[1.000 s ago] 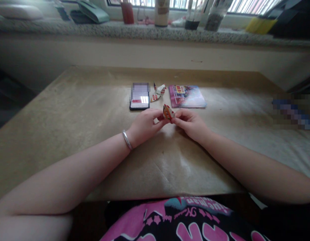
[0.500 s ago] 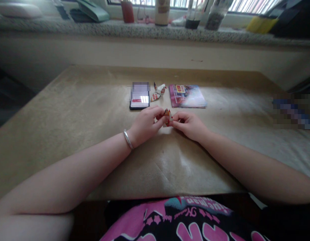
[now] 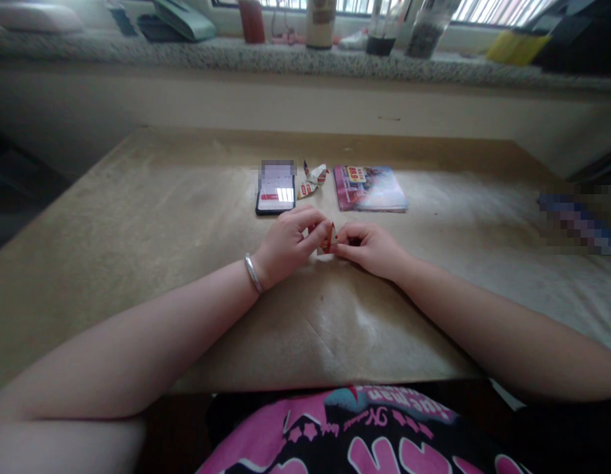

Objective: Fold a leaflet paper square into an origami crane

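Observation:
Between my hands, just above the table (image 3: 137, 263), is a small piece of folded paper (image 3: 328, 242) with red, white and orange print. My left hand (image 3: 296, 240), with a silver bangle at its wrist, pinches the paper's left side between thumb and fingers. On its right edge, the thumb and curled fingers of my right hand (image 3: 369, 247) grip it low down. Fingers cover much of the paper, so its full shape is hidden. Behind it stands a folded paper bird (image 3: 314, 179) in white with printed patches.
A phone (image 3: 276, 191) with a lit screen lies left of the bird. To the bird's right is a stack of glossy leaflets (image 3: 372, 189). A blurred, bluish object (image 3: 582, 224) rests at the table's right edge. Jars and bottles line the stone windowsill (image 3: 266, 56).
The folded paper has turned and tilted between my fingers, showing a single red point instead of several. My right fingertips have shifted slightly left and down along it.

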The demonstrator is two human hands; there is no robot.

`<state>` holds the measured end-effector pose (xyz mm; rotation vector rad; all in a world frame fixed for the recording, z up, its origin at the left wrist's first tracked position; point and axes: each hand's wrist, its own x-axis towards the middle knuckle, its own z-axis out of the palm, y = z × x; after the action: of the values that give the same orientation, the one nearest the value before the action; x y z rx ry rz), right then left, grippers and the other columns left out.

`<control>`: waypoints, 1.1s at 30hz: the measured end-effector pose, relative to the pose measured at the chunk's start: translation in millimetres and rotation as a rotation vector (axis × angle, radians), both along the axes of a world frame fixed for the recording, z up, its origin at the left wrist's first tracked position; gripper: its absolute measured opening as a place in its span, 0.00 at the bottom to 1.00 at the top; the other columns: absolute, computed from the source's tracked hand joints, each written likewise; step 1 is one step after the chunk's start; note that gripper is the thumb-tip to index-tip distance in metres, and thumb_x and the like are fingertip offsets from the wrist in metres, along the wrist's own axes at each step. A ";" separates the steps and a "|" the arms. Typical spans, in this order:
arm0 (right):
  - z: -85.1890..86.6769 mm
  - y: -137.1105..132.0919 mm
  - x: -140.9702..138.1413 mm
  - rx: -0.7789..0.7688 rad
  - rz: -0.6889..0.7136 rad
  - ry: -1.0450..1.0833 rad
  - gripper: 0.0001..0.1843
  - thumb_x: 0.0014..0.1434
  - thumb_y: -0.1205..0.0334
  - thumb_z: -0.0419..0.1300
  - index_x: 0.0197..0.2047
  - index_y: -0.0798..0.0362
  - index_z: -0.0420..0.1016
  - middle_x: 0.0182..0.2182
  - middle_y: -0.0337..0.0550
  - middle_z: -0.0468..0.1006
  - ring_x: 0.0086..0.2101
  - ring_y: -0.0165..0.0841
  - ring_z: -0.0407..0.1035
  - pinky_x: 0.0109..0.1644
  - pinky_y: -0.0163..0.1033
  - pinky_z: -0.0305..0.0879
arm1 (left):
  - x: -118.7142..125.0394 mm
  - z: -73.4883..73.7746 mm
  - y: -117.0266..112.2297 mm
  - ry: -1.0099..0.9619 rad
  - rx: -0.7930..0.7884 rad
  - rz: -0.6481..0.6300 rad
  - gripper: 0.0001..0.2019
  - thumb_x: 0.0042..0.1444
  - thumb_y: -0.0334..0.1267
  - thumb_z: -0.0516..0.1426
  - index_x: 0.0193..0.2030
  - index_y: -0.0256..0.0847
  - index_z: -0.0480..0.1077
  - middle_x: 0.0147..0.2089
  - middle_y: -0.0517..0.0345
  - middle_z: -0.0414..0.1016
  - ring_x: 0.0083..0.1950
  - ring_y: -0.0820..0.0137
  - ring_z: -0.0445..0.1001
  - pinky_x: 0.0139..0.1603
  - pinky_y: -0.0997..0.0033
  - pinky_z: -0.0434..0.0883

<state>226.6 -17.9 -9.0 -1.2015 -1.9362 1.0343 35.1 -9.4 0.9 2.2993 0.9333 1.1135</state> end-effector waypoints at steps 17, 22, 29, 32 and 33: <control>0.2 -0.5 2.1 0.138 -0.051 -0.046 0.09 0.52 0.57 0.62 0.25 0.53 0.72 0.21 0.36 0.67 0.25 0.28 0.60 0.30 0.36 0.54 | 0.4 -0.3 3.1 -0.016 -0.250 -0.028 0.06 0.55 0.34 0.58 0.29 0.37 0.74 0.30 0.59 0.75 0.33 0.74 0.71 0.36 0.75 0.67; 1.3 -3.2 1.3 0.141 -0.070 -0.104 0.10 0.52 0.57 0.63 0.25 0.53 0.71 0.22 0.36 0.68 0.24 0.28 0.59 0.29 0.36 0.53 | 2.8 -3.2 5.0 -0.238 -0.478 -0.098 0.08 0.53 0.39 0.60 0.32 0.35 0.72 0.31 0.57 0.77 0.32 0.73 0.75 0.35 0.74 0.71; 0.0 -2.2 2.1 0.108 -0.028 -0.119 0.09 0.53 0.56 0.62 0.26 0.53 0.73 0.22 0.37 0.70 0.25 0.28 0.60 0.30 0.35 0.54 | 1.7 -6.3 7.5 -0.316 -0.537 -0.133 0.12 0.52 0.43 0.63 0.28 0.35 0.71 0.29 0.57 0.77 0.30 0.74 0.75 0.32 0.74 0.71; -1.3 0.5 3.7 0.111 -0.017 -0.113 0.10 0.56 0.56 0.60 0.28 0.53 0.75 0.23 0.37 0.70 0.26 0.29 0.61 0.32 0.36 0.55 | 1.7 -3.8 6.6 -0.303 -0.494 -0.123 0.12 0.54 0.43 0.62 0.28 0.36 0.70 0.28 0.58 0.76 0.30 0.74 0.73 0.32 0.75 0.70; -1.5 1.2 4.2 0.117 -0.007 -0.108 0.10 0.57 0.57 0.59 0.28 0.53 0.75 0.23 0.37 0.70 0.27 0.30 0.61 0.33 0.36 0.56 | 1.6 -2.8 6.3 -0.295 -0.471 -0.116 0.12 0.55 0.43 0.61 0.28 0.36 0.70 0.28 0.58 0.76 0.29 0.74 0.73 0.31 0.75 0.70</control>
<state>230.9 -16.7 -10.5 -1.2191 -2.0434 0.8556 36.7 -3.1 -1.9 1.7344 0.8292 1.0185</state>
